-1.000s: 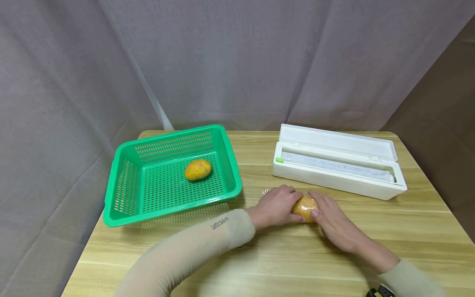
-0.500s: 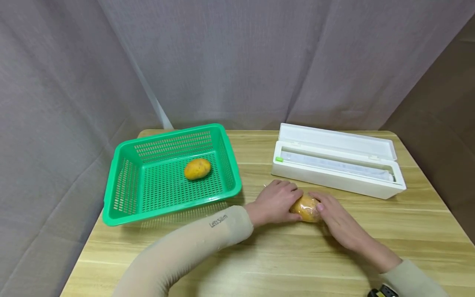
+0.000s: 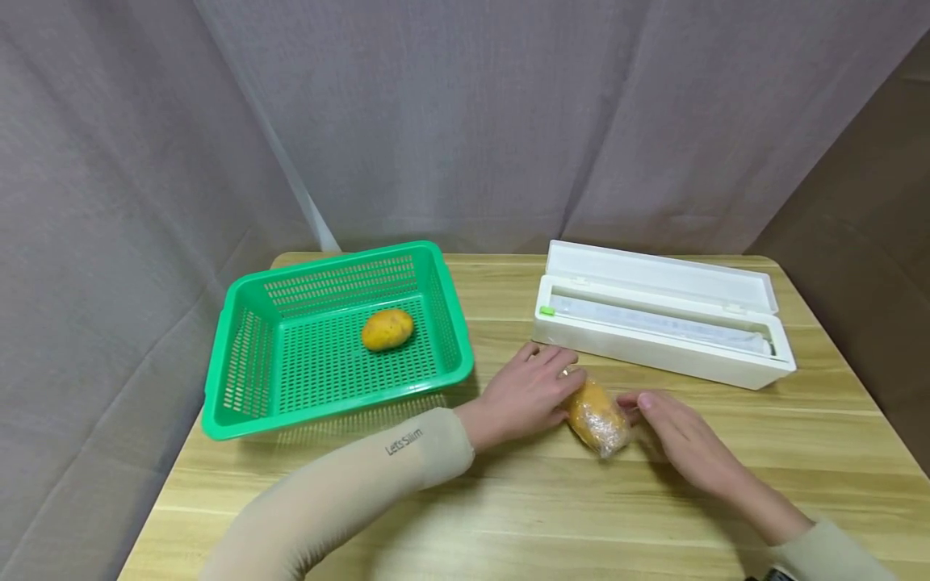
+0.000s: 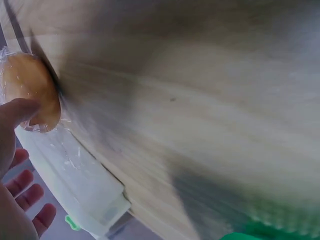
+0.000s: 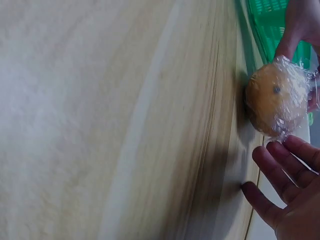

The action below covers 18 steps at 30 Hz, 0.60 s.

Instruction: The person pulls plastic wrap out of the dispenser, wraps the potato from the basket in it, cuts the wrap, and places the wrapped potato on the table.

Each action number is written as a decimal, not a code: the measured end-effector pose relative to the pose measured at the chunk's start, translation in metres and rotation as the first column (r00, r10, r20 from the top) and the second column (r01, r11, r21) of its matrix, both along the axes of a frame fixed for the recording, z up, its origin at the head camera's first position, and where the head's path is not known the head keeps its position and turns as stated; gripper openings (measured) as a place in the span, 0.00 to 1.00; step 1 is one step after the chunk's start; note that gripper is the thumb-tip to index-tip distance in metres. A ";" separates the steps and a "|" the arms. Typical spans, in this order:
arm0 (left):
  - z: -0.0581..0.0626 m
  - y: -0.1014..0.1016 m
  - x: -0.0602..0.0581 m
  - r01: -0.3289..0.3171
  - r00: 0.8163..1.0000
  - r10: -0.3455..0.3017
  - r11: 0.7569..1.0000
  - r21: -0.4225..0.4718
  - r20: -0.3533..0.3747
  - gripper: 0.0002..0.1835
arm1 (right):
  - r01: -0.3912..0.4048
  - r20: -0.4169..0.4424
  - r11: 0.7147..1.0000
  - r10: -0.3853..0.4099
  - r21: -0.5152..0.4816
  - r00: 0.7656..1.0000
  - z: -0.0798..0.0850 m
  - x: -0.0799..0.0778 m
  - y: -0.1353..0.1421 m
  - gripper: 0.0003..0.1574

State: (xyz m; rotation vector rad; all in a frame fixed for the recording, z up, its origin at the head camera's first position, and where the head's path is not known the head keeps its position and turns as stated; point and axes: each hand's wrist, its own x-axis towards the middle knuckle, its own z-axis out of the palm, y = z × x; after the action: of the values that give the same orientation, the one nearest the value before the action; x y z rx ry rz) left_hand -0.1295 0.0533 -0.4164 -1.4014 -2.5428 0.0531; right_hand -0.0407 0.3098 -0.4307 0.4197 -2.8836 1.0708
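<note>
A yellow-orange mango (image 3: 597, 413) in clear cling film is on or just above the wooden table between the two hands, tilted, with bunched film at its near end. The left hand (image 3: 529, 394) holds its far left end, thumb (image 4: 22, 109) against the fruit and fingers on the other side. On the right, the right hand (image 3: 686, 440) has its fingers loosely extended; its fingertips come close to the wrapped end, and in the right wrist view they seem to touch the film. A second, unwrapped mango (image 3: 387, 330) lies in the green basket (image 3: 341, 411).
Behind the hands stands a long white cling film box (image 3: 654, 355), lid (image 3: 661, 274) raised, with a film roll (image 3: 657, 321) inside and a green slider (image 3: 547, 311) at its left end. A grey curtain (image 3: 450, 121) hangs behind the wooden table (image 3: 523, 516).
The wrapped mango has turned, bringing its film-bunched end toward the near side. The right hand has drawn back to the right and loosened; the left hand has shifted slightly left.
</note>
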 end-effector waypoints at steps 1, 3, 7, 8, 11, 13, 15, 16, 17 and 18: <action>-0.001 -0.003 0.001 -0.009 1.000 0.009 1.000 0.015 -0.003 0.23 | -0.007 0.004 1.000 0.007 -0.015 1.000 0.000 0.001 -0.001 0.28; -0.001 -0.007 0.003 -0.032 0.999 0.031 0.999 0.041 0.004 0.19 | -0.020 0.018 0.998 0.021 -0.052 1.000 0.000 0.003 -0.002 0.28; -0.002 -0.015 0.010 -0.041 0.997 0.036 0.995 0.088 0.065 0.17 | -0.033 0.050 0.992 0.039 -0.119 0.998 -0.002 0.006 -0.005 0.28; -0.002 -0.016 0.012 -0.033 0.995 0.024 0.994 0.099 0.093 0.18 | -0.031 0.060 0.991 0.039 -0.133 0.997 -0.002 0.006 -0.005 0.28; -0.004 -0.019 0.019 0.007 0.985 -0.031 0.990 0.144 0.168 0.22 | -0.034 0.081 0.984 0.048 -0.172 0.996 -0.003 0.006 -0.006 0.28; -0.006 -0.021 0.024 0.028 0.976 -0.063 0.985 0.168 0.209 0.26 | -0.045 0.097 0.975 0.068 -0.219 0.993 -0.003 0.006 -0.007 0.28; -0.006 -0.021 0.029 0.045 0.972 -0.084 0.983 0.178 0.219 0.29 | -0.060 0.111 0.963 0.092 -0.262 0.989 -0.003 0.007 -0.008 0.29; -0.006 -0.022 0.031 0.048 0.971 -0.088 0.983 0.179 0.220 0.30 | -0.067 0.119 0.957 0.105 -0.282 0.987 -0.004 0.007 -0.008 0.29; -0.006 -0.022 0.033 0.051 0.971 -0.090 0.983 0.178 0.219 0.31 | -0.071 0.129 0.950 0.115 -0.303 0.985 -0.004 0.007 -0.009 0.29; -0.006 -0.022 0.034 0.051 0.972 -0.090 0.983 0.176 0.217 0.32 | -0.074 0.140 0.943 0.125 -0.323 0.982 -0.004 0.007 -0.009 0.30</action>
State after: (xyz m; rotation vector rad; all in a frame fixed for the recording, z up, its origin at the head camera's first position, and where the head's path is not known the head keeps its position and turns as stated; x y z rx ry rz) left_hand -0.0953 0.0314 -0.4228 -1.5042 -2.5965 -0.3459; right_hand -0.0339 0.3008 -0.4349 0.4852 -2.7673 1.6224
